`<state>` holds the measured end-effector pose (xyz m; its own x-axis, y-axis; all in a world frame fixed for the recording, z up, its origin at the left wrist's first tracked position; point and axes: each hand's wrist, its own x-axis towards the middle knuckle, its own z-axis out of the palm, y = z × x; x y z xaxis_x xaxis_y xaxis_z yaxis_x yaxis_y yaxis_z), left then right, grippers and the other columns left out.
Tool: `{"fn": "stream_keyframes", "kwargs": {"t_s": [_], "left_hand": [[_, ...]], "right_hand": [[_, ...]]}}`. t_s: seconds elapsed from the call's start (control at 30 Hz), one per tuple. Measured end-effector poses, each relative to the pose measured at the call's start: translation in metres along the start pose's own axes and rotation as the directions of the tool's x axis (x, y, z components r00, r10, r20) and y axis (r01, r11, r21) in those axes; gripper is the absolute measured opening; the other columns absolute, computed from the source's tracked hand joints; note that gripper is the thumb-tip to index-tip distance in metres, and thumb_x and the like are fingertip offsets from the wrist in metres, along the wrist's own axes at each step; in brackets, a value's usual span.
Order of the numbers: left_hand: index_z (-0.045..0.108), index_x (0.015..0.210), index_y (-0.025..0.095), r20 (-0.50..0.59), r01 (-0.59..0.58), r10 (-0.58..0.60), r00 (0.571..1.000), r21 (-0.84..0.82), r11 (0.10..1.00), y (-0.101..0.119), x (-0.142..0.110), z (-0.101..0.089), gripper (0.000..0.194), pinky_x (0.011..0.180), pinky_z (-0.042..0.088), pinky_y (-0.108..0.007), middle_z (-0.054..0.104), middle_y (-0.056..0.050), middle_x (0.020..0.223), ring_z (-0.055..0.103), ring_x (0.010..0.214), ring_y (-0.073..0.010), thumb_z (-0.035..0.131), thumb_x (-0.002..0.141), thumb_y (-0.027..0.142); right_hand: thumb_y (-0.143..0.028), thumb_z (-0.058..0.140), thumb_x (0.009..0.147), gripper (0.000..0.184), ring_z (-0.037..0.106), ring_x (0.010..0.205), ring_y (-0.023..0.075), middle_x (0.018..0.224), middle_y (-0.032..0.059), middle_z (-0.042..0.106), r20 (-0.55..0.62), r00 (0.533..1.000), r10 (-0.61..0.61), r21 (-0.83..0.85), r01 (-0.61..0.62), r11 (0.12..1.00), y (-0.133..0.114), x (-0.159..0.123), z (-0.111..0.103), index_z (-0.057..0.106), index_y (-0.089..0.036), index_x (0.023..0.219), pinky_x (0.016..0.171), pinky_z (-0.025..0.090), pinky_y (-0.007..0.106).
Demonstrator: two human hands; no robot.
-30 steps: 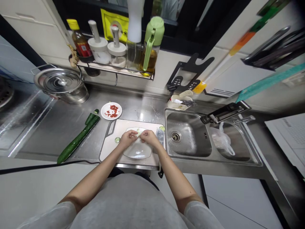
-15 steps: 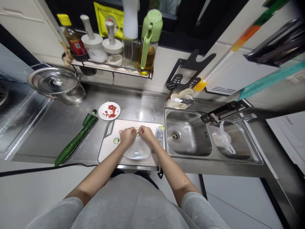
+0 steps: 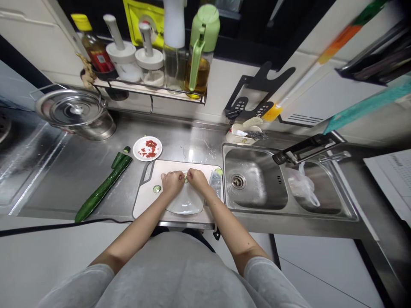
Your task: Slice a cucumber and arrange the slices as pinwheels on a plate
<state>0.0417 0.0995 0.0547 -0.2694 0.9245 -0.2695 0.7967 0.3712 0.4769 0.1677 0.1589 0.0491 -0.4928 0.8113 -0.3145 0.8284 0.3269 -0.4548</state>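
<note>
Over the far half of a clear plate (image 3: 184,206), my left hand (image 3: 172,182) and my right hand (image 3: 197,180) almost meet. Both have their fingers pinched on a small cucumber slice (image 3: 186,177), partly hidden by the fingertips. The plate rests on a pale cutting board (image 3: 141,204). Left of my left hand, one cucumber slice (image 3: 157,188) lies on the board. Beside my right hand is a knife with a broad shiny blade (image 3: 216,179), its dark handle end (image 3: 216,234) jutting past the counter edge. A pale green cucumber piece (image 3: 218,171) sits by the blade's far end.
A long cucumber (image 3: 102,190) and a shorter piece (image 3: 117,160) lie to the left. Behind the board stands a white dish (image 3: 136,144) with red bits. A lidded steel pot (image 3: 93,126) is at back left, a double sink (image 3: 257,184) at right, and a bottle rack (image 3: 154,92) above.
The camera view has shifted slightly. Both hands stay together over the plate, their fingers moving only a little around the cucumber slice.
</note>
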Motion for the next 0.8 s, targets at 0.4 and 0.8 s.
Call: {"fn": "stream_keyframes", "kwargs": {"t_s": [0.4,0.8], "left_hand": [[0.069,0.088,0.027,0.009,0.007,-0.007,1.000,-0.001,1.000,0.001,0.001,-0.004,0.017,0.086,0.027,-0.040,0.068,-0.005,0.100,0.057,0.099,-0.0250,0.058,0.083,0.039],[0.071,0.082,0.026,0.013,-0.004,0.004,1.000,0.021,1.000,0.000,0.004,-0.001,0.016,0.086,0.026,-0.041,0.068,-0.005,0.099,0.057,0.100,-0.0259,0.059,0.082,0.037]], "right_hand": [[-0.020,0.047,0.091,0.016,0.058,0.088,0.0182,0.100,0.0080,0.066,0.015,1.000,0.002,-0.120,0.000,0.993,-0.003,-0.003,-0.003,0.061,-0.018,0.100,0.070,0.036,0.025],[-0.030,0.051,0.094,0.018,0.058,0.097,0.0215,0.108,0.0096,0.064,0.010,0.995,0.097,-0.171,-0.094,0.981,-0.004,-0.015,-0.005,0.057,-0.019,0.107,0.074,0.039,0.028]]}}
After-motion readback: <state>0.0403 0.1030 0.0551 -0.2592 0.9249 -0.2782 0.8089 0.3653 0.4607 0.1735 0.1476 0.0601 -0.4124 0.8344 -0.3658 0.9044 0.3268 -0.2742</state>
